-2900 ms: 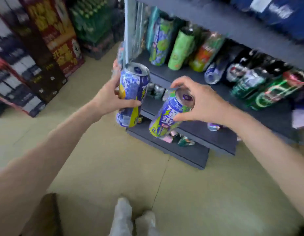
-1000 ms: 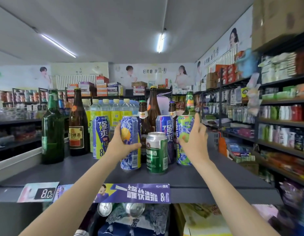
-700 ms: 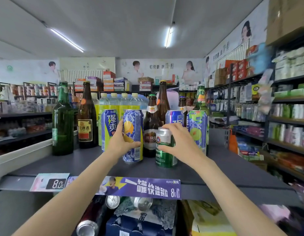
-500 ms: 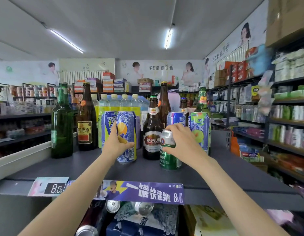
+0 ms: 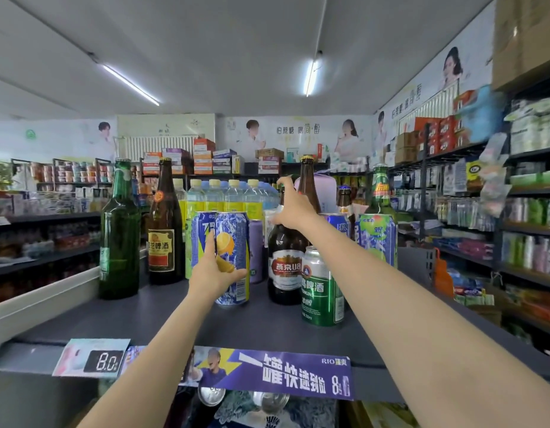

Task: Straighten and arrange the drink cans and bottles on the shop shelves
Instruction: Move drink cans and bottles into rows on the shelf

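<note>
Since the frame half a second earlier, the right hand (image 5: 293, 208) has left the short green beer can (image 5: 322, 288) and risen to the brown Yanjing U8 bottle (image 5: 286, 261) behind it; the left hand (image 5: 216, 268) remains on the blue lemon can (image 5: 233, 257).

Step in hand: aligning the front row of the top shelf (image 5: 267, 329). Left fingers are curled round the lower half of the blue lemon can, which stands upright on the shelf, touching the blue-and-yellow can (image 5: 201, 239) just to its left. Right fingers close on the shoulder and neck of the brown bottle, thumb low and index finger lifted; the grip appears to be a pinch, though the far side of the hand is hidden.

The green beer can stands free, nearest the shelf edge, just beside and partly in front of the brown bottle. A green-and-purple can (image 5: 375, 239) stands behind, to the right. Two taller bottles, one green (image 5: 119, 236) and one brown with a yellow label (image 5: 164, 236), stand well to the left.

Next move, as judged: shift the brown bottle back or sideways, keeping it upright, so that cans front the row. Glass is heavy and top-heavy when held high; neighbours stand close and may be knocked.
</note>
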Action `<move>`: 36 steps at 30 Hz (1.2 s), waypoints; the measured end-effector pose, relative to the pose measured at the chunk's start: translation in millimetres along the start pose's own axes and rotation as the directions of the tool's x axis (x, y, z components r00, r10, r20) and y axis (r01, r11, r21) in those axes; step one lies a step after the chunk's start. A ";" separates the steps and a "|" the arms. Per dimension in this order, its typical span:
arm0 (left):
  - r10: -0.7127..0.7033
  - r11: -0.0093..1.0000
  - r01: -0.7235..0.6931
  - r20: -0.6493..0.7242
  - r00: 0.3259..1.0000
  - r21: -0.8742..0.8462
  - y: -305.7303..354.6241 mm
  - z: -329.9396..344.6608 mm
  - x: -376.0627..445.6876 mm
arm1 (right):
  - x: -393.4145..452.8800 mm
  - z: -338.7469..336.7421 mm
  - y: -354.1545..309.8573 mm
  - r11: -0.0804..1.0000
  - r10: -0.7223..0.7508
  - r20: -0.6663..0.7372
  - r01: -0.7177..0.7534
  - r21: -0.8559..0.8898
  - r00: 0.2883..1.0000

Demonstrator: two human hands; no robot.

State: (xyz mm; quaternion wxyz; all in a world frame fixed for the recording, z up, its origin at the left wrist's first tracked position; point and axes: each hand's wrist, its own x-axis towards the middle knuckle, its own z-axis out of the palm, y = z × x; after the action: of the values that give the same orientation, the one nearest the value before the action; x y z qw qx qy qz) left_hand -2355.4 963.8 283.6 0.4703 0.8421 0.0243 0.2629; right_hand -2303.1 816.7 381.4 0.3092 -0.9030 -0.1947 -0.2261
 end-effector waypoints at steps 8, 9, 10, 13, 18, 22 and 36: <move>-0.025 1.000 0.025 0.004 1.000 -0.014 0.0 2.7 3.0 | -17.0 -10.6 -20.5 0.988 -0.132 -0.119 0.140 0.065 0.984; -0.035 0.997 0.035 -0.001 0.999 -0.068 2.0 0.8 1.4 | -20.9 -17.9 -26.7 0.982 -0.145 -0.139 0.159 0.097 0.980; -0.034 0.989 0.029 -0.033 0.999 -0.148 4.4 -3.1 -1.0 | -26.0 -25.9 -34.3 0.976 -0.158 -0.152 0.177 0.126 0.976; 0.026 0.921 -0.069 -0.117 0.993 -0.382 14.4 -26.3 -23.0 | -49.6 -48.5 -62.2 0.951 -0.217 -0.161 0.246 0.189 0.963; 0.252 0.876 -0.121 0.230 0.940 -0.467 12.2 -67.5 -110.1 | -105.7 -59.8 -91.7 0.890 -0.227 -0.100 0.248 0.382 0.969; 0.252 0.857 -0.019 0.386 0.888 -0.515 -32.5 -83.8 -171.3 | -175.1 -35.7 -101.0 0.780 -0.188 -0.011 0.155 0.606 0.982; 0.054 0.951 0.199 0.759 0.649 -0.237 -306.4 -25.1 -324.1 | -418.1 196.2 16.2 0.810 0.159 0.375 -0.337 0.480 0.913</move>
State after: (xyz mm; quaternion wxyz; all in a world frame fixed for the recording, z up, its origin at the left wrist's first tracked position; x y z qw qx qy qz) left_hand -2582.7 1060.4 -88.6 0.5695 0.7912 -0.1800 -0.1315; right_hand -2582.3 843.0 14.1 0.5401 -0.8226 -0.1757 0.0281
